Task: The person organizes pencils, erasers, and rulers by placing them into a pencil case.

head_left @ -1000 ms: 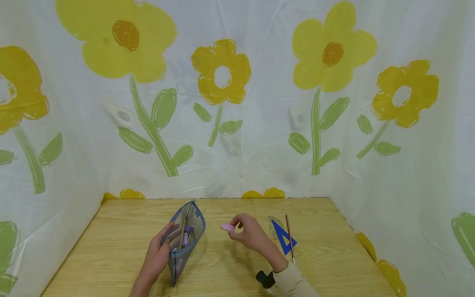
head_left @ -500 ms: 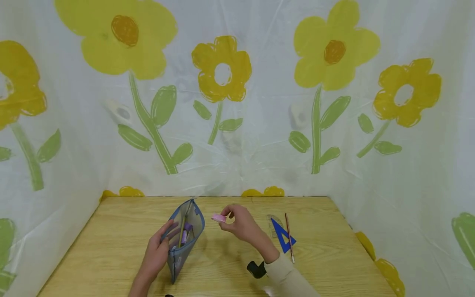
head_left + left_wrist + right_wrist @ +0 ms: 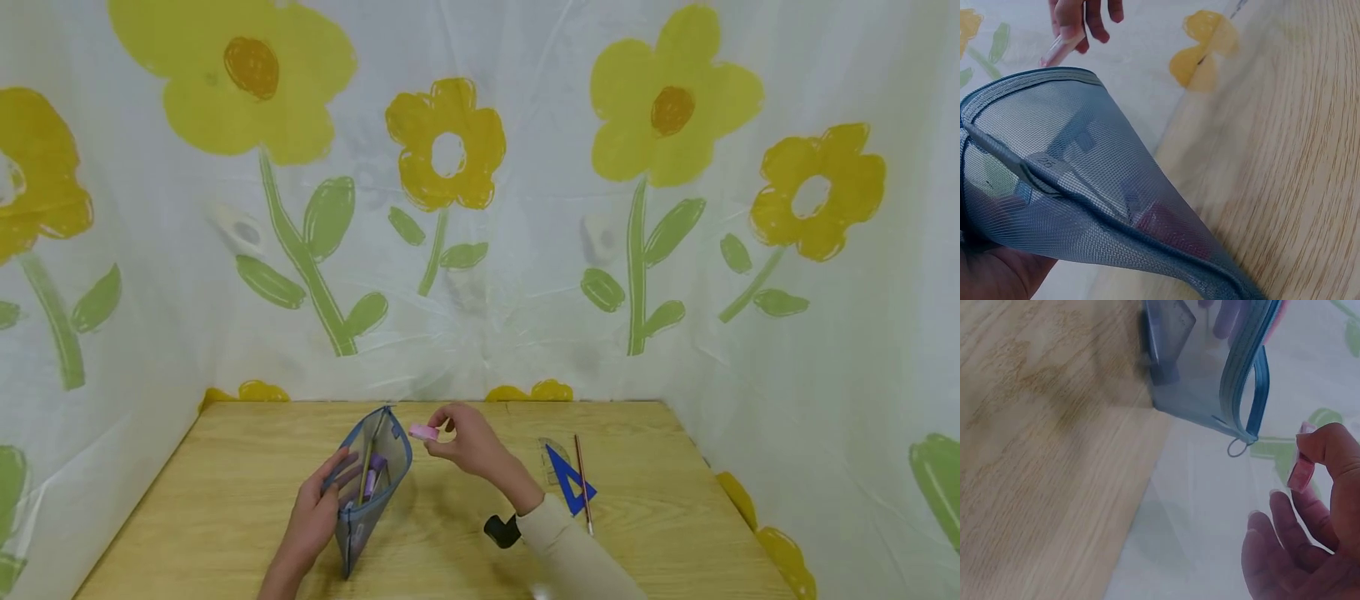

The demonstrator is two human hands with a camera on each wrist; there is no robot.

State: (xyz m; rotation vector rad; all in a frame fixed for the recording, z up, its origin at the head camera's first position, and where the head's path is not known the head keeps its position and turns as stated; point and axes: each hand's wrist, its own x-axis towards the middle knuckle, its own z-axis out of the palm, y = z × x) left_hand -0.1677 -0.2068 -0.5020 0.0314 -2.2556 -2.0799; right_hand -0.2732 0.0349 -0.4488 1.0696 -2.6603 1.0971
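My left hand [image 3: 313, 510] grips the side of a grey-blue mesh pencil case [image 3: 358, 533], holding it tilted with its zipped mouth open. Inside it stand a thin yellowish stick [image 3: 367, 462] and a purple-capped tube [image 3: 372, 479]; a reddish thing [image 3: 1172, 231] shows blurred through the mesh in the left wrist view. My right hand [image 3: 471, 442] pinches a small pink block [image 3: 422, 432] between thumb and index finger. The block is just right of the case's mouth, apart from it. In the right wrist view, the other fingers [image 3: 1285, 531] spread loosely below the pink block.
Right of my right hand, a blue set square [image 3: 559, 467] lies on the wooden table [image 3: 675, 533] with a clear protractor [image 3: 547, 450] and a dark red pencil [image 3: 582, 475]. A black wrist device [image 3: 501, 531] sits at the right wrist. Flowered cloth [image 3: 480, 333] encloses the table.
My right hand has moved left with the pink block, bringing it close to the pencil case's mouth. The left hand and the case have stayed nearly still.
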